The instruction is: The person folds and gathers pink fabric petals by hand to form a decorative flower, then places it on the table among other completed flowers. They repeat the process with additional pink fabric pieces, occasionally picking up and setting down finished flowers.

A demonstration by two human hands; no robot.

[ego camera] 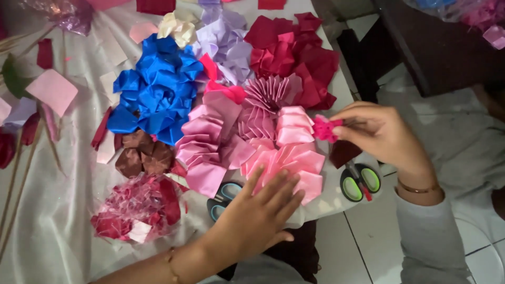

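My left hand (260,210) lies flat with fingers spread on the near edge of a pile of light pink folded ribbon petals (294,158). My right hand (381,134) pinches a small hot-pink ribbon flower (325,128) at the right side of that pile. Heaps of folded ribbon pieces lie behind: blue (155,89), lilac (226,44), dark red (294,52), dusty pink (210,142) and brown (142,155).
Green-handled scissors (360,181) lie at the table's right edge; blue-handled scissors (223,197) sit just left of my left hand. A clear bag of red pieces (137,210) rests near the front. Thin wooden sticks (16,179) and pink paper squares (52,89) lie at the left on the white cloth (68,184).
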